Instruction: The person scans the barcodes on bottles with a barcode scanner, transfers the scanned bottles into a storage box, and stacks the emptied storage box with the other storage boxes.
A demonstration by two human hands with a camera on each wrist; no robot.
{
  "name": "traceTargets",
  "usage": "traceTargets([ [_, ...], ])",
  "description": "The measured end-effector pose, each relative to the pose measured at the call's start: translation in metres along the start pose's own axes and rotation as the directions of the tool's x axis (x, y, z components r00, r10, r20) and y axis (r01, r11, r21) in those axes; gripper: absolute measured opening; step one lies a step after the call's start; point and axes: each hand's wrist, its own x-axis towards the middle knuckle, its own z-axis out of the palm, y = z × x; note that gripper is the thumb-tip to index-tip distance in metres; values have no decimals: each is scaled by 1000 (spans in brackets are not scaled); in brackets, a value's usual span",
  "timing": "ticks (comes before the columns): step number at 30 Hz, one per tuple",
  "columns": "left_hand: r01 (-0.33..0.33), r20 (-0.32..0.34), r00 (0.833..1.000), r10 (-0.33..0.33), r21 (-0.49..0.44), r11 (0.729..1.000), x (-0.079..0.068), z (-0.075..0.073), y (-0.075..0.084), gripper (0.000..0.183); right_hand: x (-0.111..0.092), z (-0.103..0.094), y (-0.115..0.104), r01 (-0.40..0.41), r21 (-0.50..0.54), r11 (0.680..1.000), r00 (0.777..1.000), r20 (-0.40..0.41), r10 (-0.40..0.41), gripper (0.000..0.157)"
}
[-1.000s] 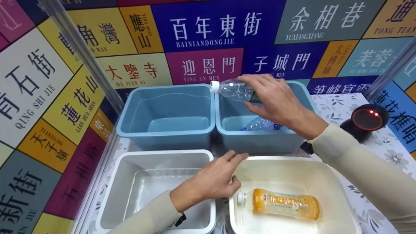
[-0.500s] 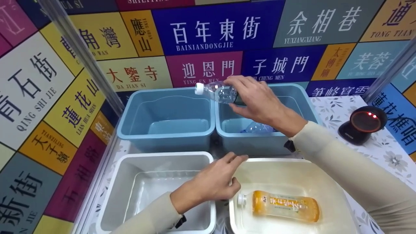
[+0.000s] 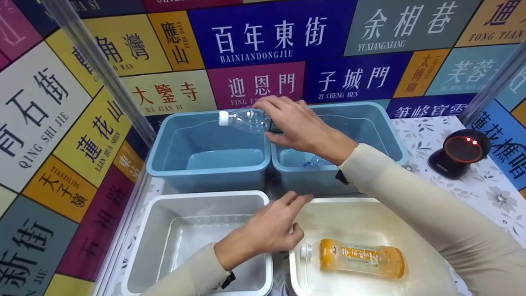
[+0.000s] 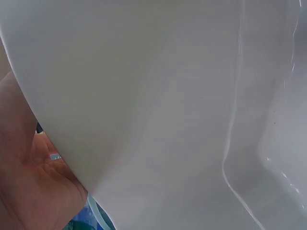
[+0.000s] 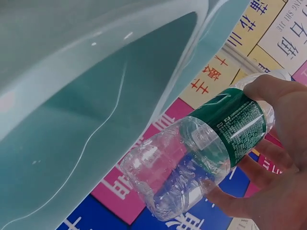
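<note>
My right hand point(image 3: 302, 130) grips a clear plastic bottle point(image 3: 248, 120) with a white cap, held level with the cap toward the left. It hangs over the right part of the left blue bin point(image 3: 207, 169), near the rim shared with the right blue bin point(image 3: 396, 144). Its green label point(image 5: 232, 125) shows in the right wrist view, with fingers and thumb round it. My left hand point(image 3: 267, 230) stays loosely bent above the gap between the grey bin point(image 3: 144, 238) and the cream bin point(image 3: 427, 246), holding nothing. In the left wrist view, a bin wall point(image 4: 144, 105) hides part of the left hand point(image 4: 41, 187).
An orange-labelled bottle point(image 3: 361, 259) lies in the cream bin. Another clear bottle point(image 3: 317, 160) lies in the right blue bin, partly hidden by my arm. A black scanner point(image 3: 459, 154) with red lights stands at the right on the patterned tablecloth point(image 3: 501, 201). Sign-covered walls point(image 3: 254, 82) close off the back and left.
My right hand has carried the clear bottle leftward, from above the right blue bin to above the left one. My left hand has kept its place.
</note>
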Motion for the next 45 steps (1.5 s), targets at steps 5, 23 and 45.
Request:
traceTargets([
  [5, -5, 5, 1000, 5, 12, 1000, 0, -2, -1, 69, 14, 1, -6, 6, 44, 999, 1000, 15, -7, 64],
  [23, -6, 13, 1000, 5, 7, 1000, 0, -1, -1, 69, 44, 15, -9, -43, 230, 972, 998, 64, 29, 65],
  [45, 1, 16, 1000, -1, 11, 1000, -3, -1, -2, 71, 85, 61, -45, 33, 187, 982, 996, 77, -48, 67],
])
